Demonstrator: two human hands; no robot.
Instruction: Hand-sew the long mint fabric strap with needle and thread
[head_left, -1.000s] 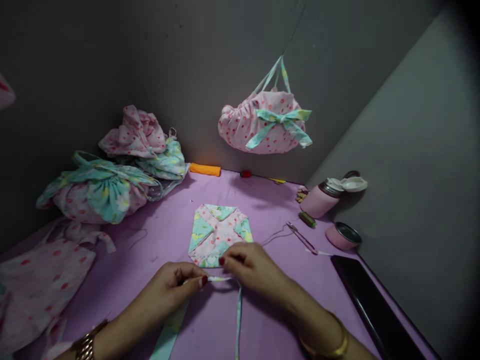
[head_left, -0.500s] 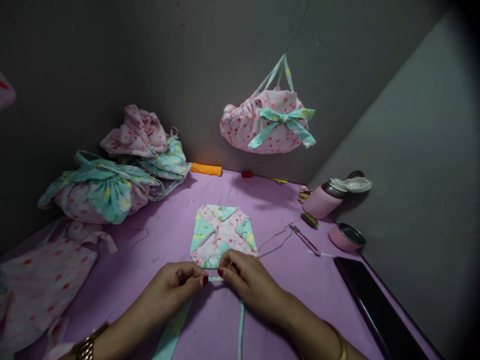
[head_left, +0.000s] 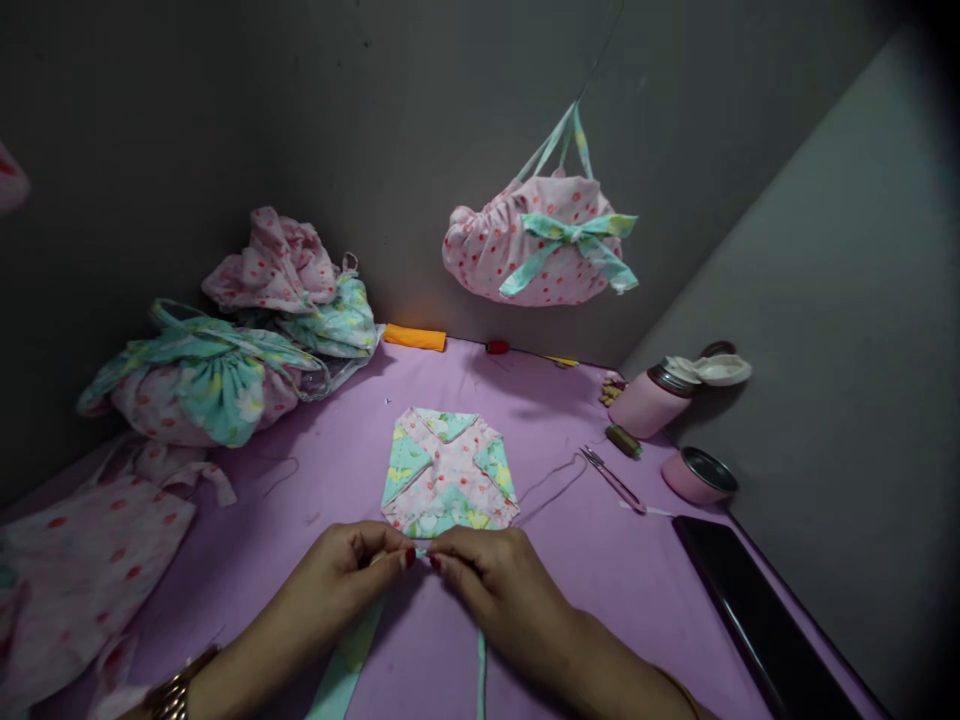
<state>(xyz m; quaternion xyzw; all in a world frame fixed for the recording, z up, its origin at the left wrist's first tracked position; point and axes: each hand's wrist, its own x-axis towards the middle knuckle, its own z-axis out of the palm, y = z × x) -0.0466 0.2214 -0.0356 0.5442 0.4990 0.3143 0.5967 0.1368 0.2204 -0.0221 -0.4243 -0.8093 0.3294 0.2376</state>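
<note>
My left hand (head_left: 360, 565) pinches a mint-green fabric strip (head_left: 346, 665), whose wider part hangs down below it toward the bottom edge. Close beside it, my right hand (head_left: 499, 575) pinches the same strip; a narrow, folded-looking length (head_left: 481, 670) trails down from under that palm. Only a tiny bit of strip shows between the red-nailed fingertips. Just beyond the hands lies a flat patchwork piece (head_left: 454, 465), pink with mint floral corners, its near edge close to my fingers.
Scissors (head_left: 611, 480), a green thread spool (head_left: 624, 441), a pink bottle (head_left: 651, 400), a round pink container (head_left: 699, 475) and a black phone-like object (head_left: 757, 620) are right. Fabric bags (head_left: 202, 385) and dotted cloth (head_left: 90, 580) lie left. A pink bag (head_left: 547, 270) hangs at the back.
My right hand has moved left along the strip, closer to my left hand, and less strip shows between them. The view has shifted slightly.
</note>
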